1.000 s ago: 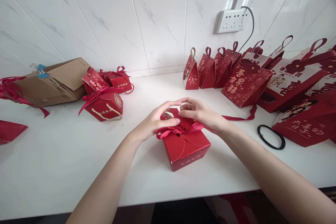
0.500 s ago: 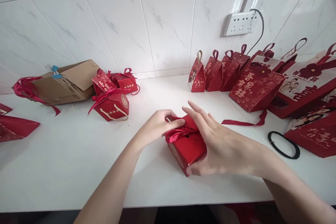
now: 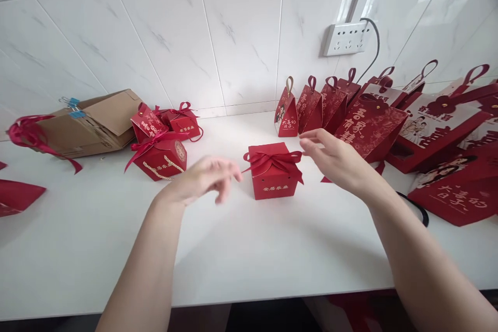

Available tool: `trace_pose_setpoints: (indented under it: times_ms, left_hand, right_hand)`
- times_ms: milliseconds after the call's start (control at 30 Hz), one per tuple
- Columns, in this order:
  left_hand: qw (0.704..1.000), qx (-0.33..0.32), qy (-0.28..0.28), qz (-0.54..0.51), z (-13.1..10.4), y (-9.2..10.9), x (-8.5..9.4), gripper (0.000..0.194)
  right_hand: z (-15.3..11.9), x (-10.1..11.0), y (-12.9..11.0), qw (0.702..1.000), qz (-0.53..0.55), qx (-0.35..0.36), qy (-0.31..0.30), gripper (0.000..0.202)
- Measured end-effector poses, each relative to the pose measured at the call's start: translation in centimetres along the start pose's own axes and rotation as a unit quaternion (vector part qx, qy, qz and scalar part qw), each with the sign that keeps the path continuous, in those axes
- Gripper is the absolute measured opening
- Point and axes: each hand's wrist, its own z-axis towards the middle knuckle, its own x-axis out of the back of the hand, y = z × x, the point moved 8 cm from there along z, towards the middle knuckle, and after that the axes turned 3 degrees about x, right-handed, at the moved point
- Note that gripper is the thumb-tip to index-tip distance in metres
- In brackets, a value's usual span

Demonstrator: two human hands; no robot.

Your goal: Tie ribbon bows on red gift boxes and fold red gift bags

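Observation:
A red gift box [image 3: 274, 187] with gold lettering stands upright on the white table, a red ribbon bow [image 3: 272, 162] tied across its top. To its left, my left hand [image 3: 208, 180] hovers with fingers apart and slightly curled, a little blurred, holding nothing. My right hand [image 3: 334, 158] is raised on the other side of the box, fingers stretched out and nothing in them. Neither hand appears to touch the box. Beyond the left hand sits another red box [image 3: 161, 158] with a bow and a gold rope handle.
A cardboard box [image 3: 97, 127] with blue binder clips lies at the back left, beside small red boxes [image 3: 184, 125]. Several red gift bags [image 3: 371, 127] crowd the right side. A black loop [image 3: 420, 210] lies near them. A power strip [image 3: 346, 39] is on the tiled wall.
Both hands have let go of the gift box and moved apart. The box now stands farther back, turned with its lettered side toward me.

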Motion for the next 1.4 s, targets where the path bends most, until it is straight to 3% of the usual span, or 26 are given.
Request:
trace_pose_setpoints:
  times_ms: [33, 100, 167, 233, 333, 400, 467, 533, 633, 700, 767, 833, 933, 1033, 1233, 1400]
  left_hand:
    - [0.990, -0.062, 0.111, -0.060, 0.2, 0.5, 1.9, 0.033]
    - [0.937, -0.145, 0.290, -0.129, 0.1, 0.2, 4.3, 0.035]
    - [0.921, -0.142, 0.351, -0.087, 0.9, -0.7, 3.9, 0.027]
    - [0.934, -0.109, 0.339, -0.035, 2.3, -1.5, 2.2, 0.028]
    - [0.950, -0.085, 0.302, 0.004, 3.2, -2.0, 0.1, 0.044]
    - [0.958, -0.070, 0.279, 0.003, 3.3, -2.2, -0.5, 0.050]
    - [0.967, -0.059, 0.249, -0.013, 3.4, -2.5, -0.8, 0.057]
    - [0.976, -0.054, 0.209, -0.031, 3.6, -2.7, -1.1, 0.065]
    - [0.979, -0.054, 0.173, -0.090, 4.0, -3.2, -1.2, 0.073]
    - [0.969, -0.055, 0.206, -0.122, 3.9, -3.3, -0.3, 0.068]
    - [0.960, -0.039, 0.262, -0.086, 3.5, -3.4, 1.2, 0.054]
    - [0.961, 0.000, 0.276, -0.012, 3.1, -3.4, 2.1, 0.046]
    - [0.978, 0.045, 0.204, 0.002, 3.1, -3.7, 1.8, 0.048]
    - [0.989, 0.033, 0.135, -0.043, 3.1, -3.4, 0.7, 0.040]
    - [0.989, -0.005, 0.058, -0.137, 3.8, -3.6, -0.2, 0.026]
    - [0.985, -0.022, 0.007, -0.169, 4.4, -4.3, -0.1, 0.027]
  right_hand:
    - [0.0, -0.4, 0.2, 0.999, 0.041, -0.023, -0.026, 0.046]
    - [0.0, -1.3, 0.2, 0.993, 0.082, -0.044, -0.075, 0.051]
    - [0.0, -1.5, 0.2, 0.993, 0.073, -0.045, -0.078, 0.049]
    - [0.2, -1.3, 0.3, 0.996, 0.054, -0.046, -0.056, 0.049]
    - [0.7, -1.6, 0.5, 0.996, 0.043, -0.054, -0.053, 0.029]
    - [1.1, -1.9, 0.8, 0.995, 0.048, -0.070, -0.045, 0.026]
    - [1.5, -2.5, 1.4, 0.988, 0.119, -0.088, -0.041, 0.028]
    - [1.8, -3.9, 1.9, 0.959, 0.259, -0.103, -0.053, 0.028]
    - [1.9, -5.9, 2.5, 0.889, 0.430, -0.131, -0.083, 0.031]
    - [1.9, -6.4, 2.9, 0.873, 0.455, -0.149, -0.089, 0.033]
    - [1.9, -6.3, 3.0, 0.883, 0.436, -0.149, -0.093, 0.034]
    - [1.8, -6.1, 2.6, 0.900, 0.400, -0.132, -0.111, 0.038]
    - [1.5, -6.0, 2.0, 0.922, 0.340, -0.113, -0.149, 0.044]
    - [1.4, -6.2, 1.6, 0.924, 0.333, -0.095, -0.163, 0.042]
    - [1.5, -7.7, 2.2, 0.878, 0.431, -0.108, -0.178, 0.032]
    - [1.6, -8.6, 2.5, 0.830, 0.515, -0.136, -0.164, 0.025]
